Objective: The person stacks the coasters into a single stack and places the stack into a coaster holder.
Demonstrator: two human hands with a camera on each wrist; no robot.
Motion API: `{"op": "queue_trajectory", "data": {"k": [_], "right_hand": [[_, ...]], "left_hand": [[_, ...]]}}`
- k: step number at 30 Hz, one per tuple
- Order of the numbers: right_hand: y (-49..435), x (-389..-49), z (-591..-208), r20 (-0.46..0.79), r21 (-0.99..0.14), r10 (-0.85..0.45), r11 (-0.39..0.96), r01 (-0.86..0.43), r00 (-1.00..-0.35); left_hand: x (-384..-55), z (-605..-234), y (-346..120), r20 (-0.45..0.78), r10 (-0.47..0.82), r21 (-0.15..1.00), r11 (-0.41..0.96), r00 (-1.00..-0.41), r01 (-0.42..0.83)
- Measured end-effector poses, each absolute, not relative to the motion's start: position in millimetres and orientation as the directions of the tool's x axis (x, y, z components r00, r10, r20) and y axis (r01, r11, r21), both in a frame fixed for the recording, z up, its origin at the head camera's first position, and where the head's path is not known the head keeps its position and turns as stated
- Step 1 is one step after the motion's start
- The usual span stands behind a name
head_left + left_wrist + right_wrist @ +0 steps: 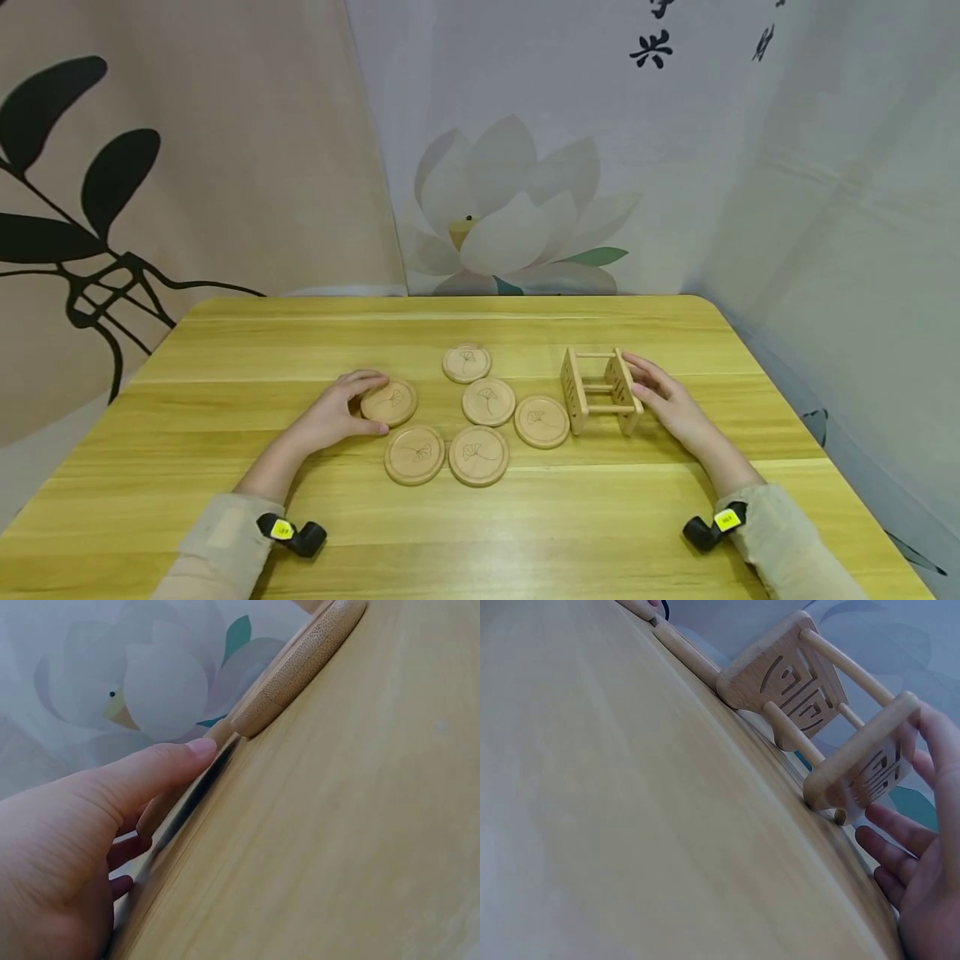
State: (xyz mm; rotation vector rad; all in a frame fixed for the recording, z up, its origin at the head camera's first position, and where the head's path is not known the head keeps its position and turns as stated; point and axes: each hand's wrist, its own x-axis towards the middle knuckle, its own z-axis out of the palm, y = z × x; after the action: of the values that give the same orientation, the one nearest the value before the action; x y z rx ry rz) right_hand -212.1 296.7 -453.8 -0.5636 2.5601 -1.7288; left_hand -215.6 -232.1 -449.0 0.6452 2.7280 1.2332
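In the head view, a round wooden coaster [390, 403] with an engraved leaf lies under my left hand [337, 414]. Thumb and fingers hold it at opposite edges. The left wrist view shows the thumb [169, 769] on its rim and a dark shadow below. My right hand [672, 408] is at a wooden coaster rack [600, 392], touching its right side panel. In the right wrist view, that panel [870, 761] has cut-out slots, and several fingers [896, 836] are extended beside it. The rack stands on the table, its two panels joined by rods.
Several more engraved coasters lie flat between the hands: one at the back [467, 363], one in the middle [488, 402], one beside the rack [542, 422], two in front [478, 456]. The wooden table [570, 533] meets a printed curtain [525, 67] behind.
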Motion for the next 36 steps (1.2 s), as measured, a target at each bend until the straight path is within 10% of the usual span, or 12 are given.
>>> {"op": "queue_trajectory", "data": {"k": [36], "right_hand": [[294, -209, -449, 0.184, -0.903, -0.304, 0.324, -0.283, -0.935]], "left_hand": [[-203, -435, -202, 0.227, 0.401, 0.720, 0.545, -0.888, 0.430]]}}
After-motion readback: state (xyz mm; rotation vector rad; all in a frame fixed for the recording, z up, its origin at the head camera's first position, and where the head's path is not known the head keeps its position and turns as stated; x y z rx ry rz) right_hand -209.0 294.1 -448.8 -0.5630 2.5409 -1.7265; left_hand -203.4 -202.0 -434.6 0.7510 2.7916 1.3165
